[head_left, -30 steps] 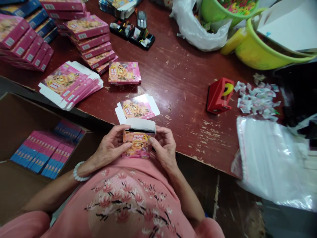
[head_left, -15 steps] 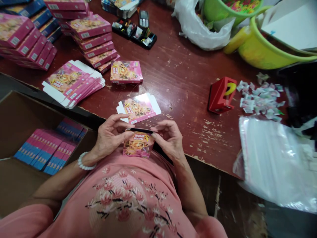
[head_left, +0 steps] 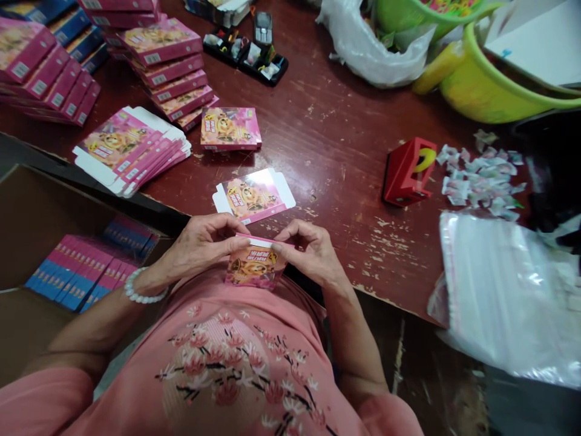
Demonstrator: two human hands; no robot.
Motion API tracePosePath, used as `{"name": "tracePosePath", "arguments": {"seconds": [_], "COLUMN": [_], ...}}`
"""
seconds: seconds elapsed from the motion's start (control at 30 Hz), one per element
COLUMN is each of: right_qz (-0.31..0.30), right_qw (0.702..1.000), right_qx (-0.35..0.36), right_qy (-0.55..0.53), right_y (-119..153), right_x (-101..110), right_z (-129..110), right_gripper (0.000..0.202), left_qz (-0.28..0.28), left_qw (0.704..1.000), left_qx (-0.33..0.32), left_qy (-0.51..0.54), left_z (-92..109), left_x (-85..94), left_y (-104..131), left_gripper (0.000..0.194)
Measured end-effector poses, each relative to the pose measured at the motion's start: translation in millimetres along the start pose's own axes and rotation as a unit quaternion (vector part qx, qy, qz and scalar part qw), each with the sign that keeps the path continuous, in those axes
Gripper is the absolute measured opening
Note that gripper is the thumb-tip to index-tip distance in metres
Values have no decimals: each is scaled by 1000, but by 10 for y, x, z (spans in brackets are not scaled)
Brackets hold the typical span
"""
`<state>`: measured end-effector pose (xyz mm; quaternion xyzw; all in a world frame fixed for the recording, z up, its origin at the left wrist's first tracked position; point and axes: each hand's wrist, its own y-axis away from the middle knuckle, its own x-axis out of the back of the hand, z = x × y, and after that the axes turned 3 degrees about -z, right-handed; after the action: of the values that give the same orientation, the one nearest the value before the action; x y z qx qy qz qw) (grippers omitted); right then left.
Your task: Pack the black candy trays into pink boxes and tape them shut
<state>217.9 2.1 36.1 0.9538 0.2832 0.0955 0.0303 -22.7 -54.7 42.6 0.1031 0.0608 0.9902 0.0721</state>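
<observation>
A small pink and gold printed carton [head_left: 255, 269] is held upright against my body at the table's edge. My left hand [head_left: 211, 239] grips its upper left corner, thumb in front and fingers behind. At the upper right corner, my right hand [head_left: 308, 248] pinches it the same way. A white flap strip shows along the carton's top between my thumbs. Just beyond my hands, a flattened pink carton [head_left: 254, 197] with white end flaps lies on the table. Behind that rests a folded pink box [head_left: 231, 128].
Stacks of pink boxes [head_left: 163, 66] and a pile of flat cartons [head_left: 131, 148] occupy the left. A cardboard box [head_left: 27, 339] with packed cartons is below. To the right are a red tape dispenser [head_left: 408, 171], small wrapped packets [head_left: 481, 178], plastic bags [head_left: 508, 290] and green basins [head_left: 490, 85].
The dark opening at the carton's top is now covered by a white and pink flap under my thumbs. Both hands have stayed at its upper corners.
</observation>
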Motion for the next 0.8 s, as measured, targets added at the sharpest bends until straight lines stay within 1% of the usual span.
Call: {"name": "tracePosePath", "arguments": {"seconds": [0.1,0.23,0.33,0.4,0.43,0.47,0.53,0.57,0.63,0.7,0.8], "right_qz": [-13,-10,-12,-13,-4,11,39,41,21,1,0], "right_qw": [999,998,993,988,988,989,994,995,991,992,997], "right_qx": [-8,50,113,146,150,142,93,60,8,-17,-33], "right_qy": [-33,-20,23,45,43,29,-34,-73,-130,-127,-73], "right_y": [-41,-12,85,171,212,247,290,296,279,240,173], "right_x": [3,36,71,62,43,17,-43,-64,-70,-24,79], "right_z": [-8,48,124,192,227,259,298,297,251,162,29], "right_gripper": [20,20,10,17,21,23,23,26,33,30,16], "left_qz": [-18,-28,-31,-35,-35,-35,-27,-21,-11,-7,-24], "left_qw": [1000,999,995,988,983,980,978,980,986,991,993], "left_qx": [-1,-42,-95,-146,-169,-185,-189,-179,-150,-128,-115], "left_qy": [3,-3,-8,-38,-56,-71,-83,-81,-67,-47,-14], "left_z": [36,10,-14,-23,-27,-31,-40,-44,-49,-51,-67], "left_x": [6,-17,-35,-43,-47,-51,-58,-61,-66,-70,-78], "left_y": [-80,-138,-112,-72,-51,-33,-9,-3,-2,-8,-21], "left_gripper": [17,11,12,10,7,5,3,3,5,8,8]}}
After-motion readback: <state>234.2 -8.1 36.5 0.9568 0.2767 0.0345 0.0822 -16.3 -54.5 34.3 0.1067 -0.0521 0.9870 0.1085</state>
